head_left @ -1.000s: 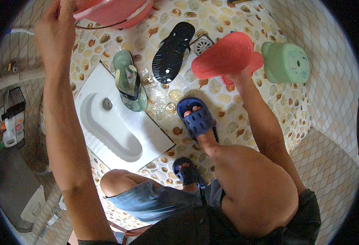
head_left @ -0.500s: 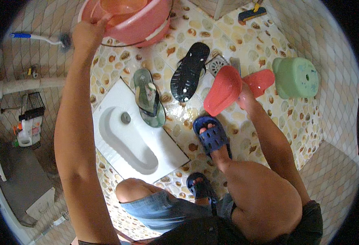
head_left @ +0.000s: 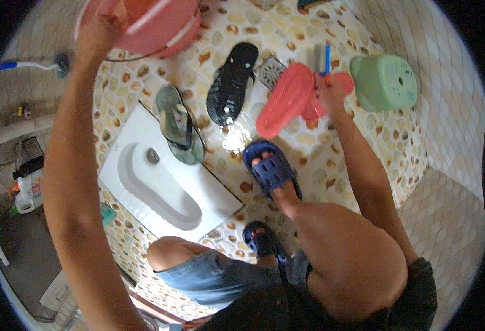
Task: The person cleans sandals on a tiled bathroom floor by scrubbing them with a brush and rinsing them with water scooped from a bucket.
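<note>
My left hand (head_left: 100, 36) is over the rim of a pink basin (head_left: 181, 33), closed round an orange dipper (head_left: 143, 6); motion blurs it. My right hand (head_left: 329, 91) is closed at the lower end of a narrow grey and blue thing, which looks like a brush (head_left: 322, 58). Just left of that hand lies a red slipper (head_left: 286, 102). Its mate (head_left: 343, 83) shows partly behind the fingers. A black slipper (head_left: 232, 85) rests sole up beside the drain, and a green flip-flop (head_left: 180, 127) overlaps the squat toilet's edge.
The white squat toilet (head_left: 159, 187) is set in the wet pebble-patterned floor. A floor drain (head_left: 271, 71) is near the red slipper. On the right stands a green stool (head_left: 388, 83). My feet wear blue slippers (head_left: 268, 168). A toilet brush (head_left: 38, 65) and a white bottle (head_left: 30, 193) are at left.
The red slipper in my right hand has been let go and now lies lower. That hand has moved to the brush. My left hand has shifted with the dipper. The whole view has shifted.
</note>
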`<state>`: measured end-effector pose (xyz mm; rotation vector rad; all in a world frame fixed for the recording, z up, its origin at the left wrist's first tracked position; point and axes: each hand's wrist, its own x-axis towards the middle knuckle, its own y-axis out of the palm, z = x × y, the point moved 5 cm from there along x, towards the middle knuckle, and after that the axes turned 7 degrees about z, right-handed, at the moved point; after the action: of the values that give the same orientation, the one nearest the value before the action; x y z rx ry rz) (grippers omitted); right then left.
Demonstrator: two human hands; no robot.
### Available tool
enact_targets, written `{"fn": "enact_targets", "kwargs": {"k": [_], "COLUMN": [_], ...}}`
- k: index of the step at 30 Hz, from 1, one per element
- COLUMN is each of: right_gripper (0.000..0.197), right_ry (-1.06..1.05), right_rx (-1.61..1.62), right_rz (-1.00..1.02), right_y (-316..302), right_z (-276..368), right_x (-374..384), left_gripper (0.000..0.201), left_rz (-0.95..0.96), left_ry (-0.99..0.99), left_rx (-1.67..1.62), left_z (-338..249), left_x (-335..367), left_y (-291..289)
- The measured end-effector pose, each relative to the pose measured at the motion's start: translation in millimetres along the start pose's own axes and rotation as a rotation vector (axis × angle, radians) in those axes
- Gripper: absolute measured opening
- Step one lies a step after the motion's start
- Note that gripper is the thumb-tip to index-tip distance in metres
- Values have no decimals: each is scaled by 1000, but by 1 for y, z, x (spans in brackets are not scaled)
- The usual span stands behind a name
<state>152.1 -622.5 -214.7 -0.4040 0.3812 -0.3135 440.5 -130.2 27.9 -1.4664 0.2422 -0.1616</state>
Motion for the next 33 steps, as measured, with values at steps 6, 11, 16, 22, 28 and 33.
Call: {"fn": "enact_targets", "kwargs": {"k": [6, 11, 16, 22, 28, 33], "right_gripper": [31, 37, 39, 47, 42, 49], "right_ry": [-234, -144, 39, -65, -225, -268], "right_rx": [-400, -430, -407, -441, -509, -434], "right_rz": [-26, -29, 211, 291, 374, 257], "right_y": [3, 10, 10, 27, 69, 68], "right_z": [72, 86, 63, 60, 81, 47], "right_x": [-44, -45, -21, -15, -9, -25], "left_gripper": [41, 50, 53, 61, 50, 43], "left_rz": [-28, -62, -198, -57, -178, -108], "left_ry": [-51, 66, 65, -124, 457, 277], "left_rx": [109, 157, 70, -275, 421, 216], "left_z": [17, 19, 54, 65, 79, 38], "left_x": [-11, -1, 8, 4, 4, 1], "left_y": [2, 8, 17, 29, 26, 43]}}
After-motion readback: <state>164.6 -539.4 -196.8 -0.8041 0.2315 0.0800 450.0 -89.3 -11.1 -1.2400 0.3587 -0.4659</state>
